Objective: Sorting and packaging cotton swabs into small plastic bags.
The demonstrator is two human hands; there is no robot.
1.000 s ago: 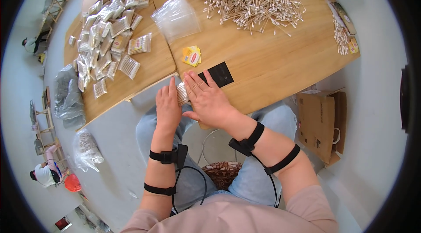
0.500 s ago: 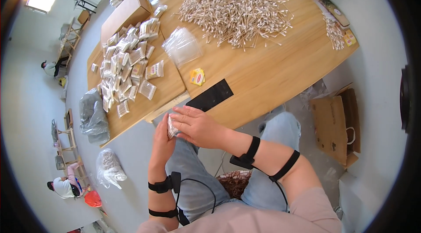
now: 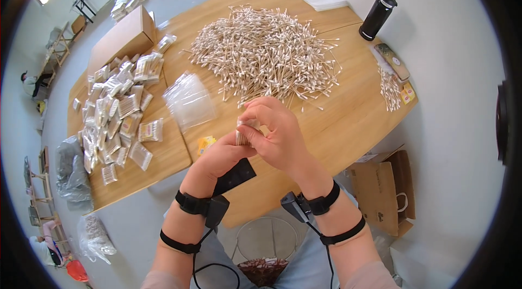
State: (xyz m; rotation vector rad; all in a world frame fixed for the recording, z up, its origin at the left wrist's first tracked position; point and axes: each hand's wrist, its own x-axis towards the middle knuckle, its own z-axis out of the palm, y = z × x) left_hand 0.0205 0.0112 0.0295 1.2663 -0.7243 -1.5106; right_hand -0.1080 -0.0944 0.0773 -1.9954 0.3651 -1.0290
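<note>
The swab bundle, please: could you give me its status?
Left hand, right hand: grip closed on swab bundle. Bundle partly covered. Swab pile beyond; nothing visibly blocking.

Bare left hand (image 3: pixel 224 157) and right hand (image 3: pixel 281 139), plain pale pink sleeves (image 3: pixel 372 277), light blue jeans (image 3: pixel 302 270).
Each forearm wears two black straps (image 3: pixel 187 201); the one nearer the wrist carries a dark boxy case (image 3: pixel 217 211), with a thin black cable (image 3: pixel 329 262) running from it. The sleeves stop short of the straps.
</note>
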